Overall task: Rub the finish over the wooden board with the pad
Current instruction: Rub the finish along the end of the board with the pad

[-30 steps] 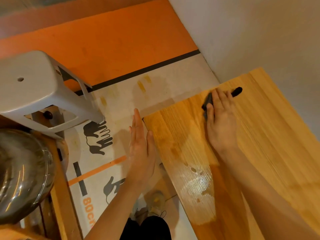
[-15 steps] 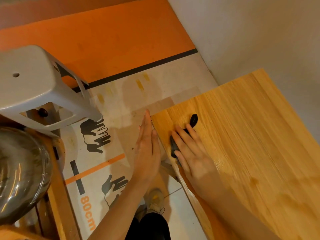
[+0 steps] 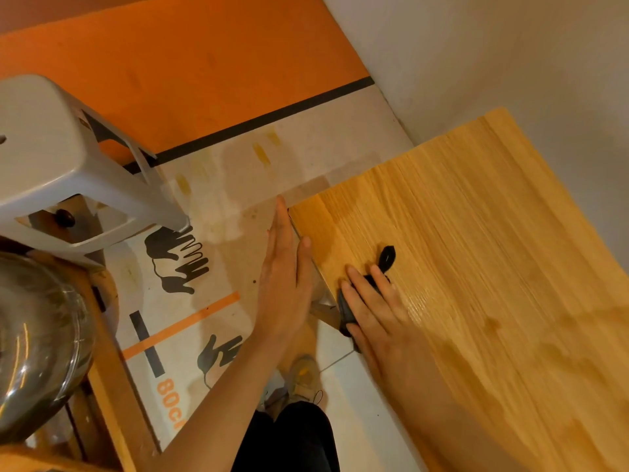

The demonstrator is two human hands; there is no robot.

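A large pale wooden board [image 3: 476,250] fills the right side, with a wet sheen of finish near its left edge. My right hand [image 3: 377,315] lies flat on a black pad [image 3: 386,258] and presses it onto the board close to that edge; one black end of the pad sticks out past my fingertips. My left hand [image 3: 286,277] is held flat with straight fingers against the board's left edge, near its far corner.
A grey plastic stool [image 3: 68,172] stands at the left over an orange and white printed floor sheet [image 3: 218,185]. A glass bowl [image 3: 37,338] sits on a wooden frame at the lower left. A white wall is behind the board. My shoe [image 3: 304,376] shows below.
My right hand has drawn the pad from the board's far part back to the near left edge. The left hand stays against the board's edge.
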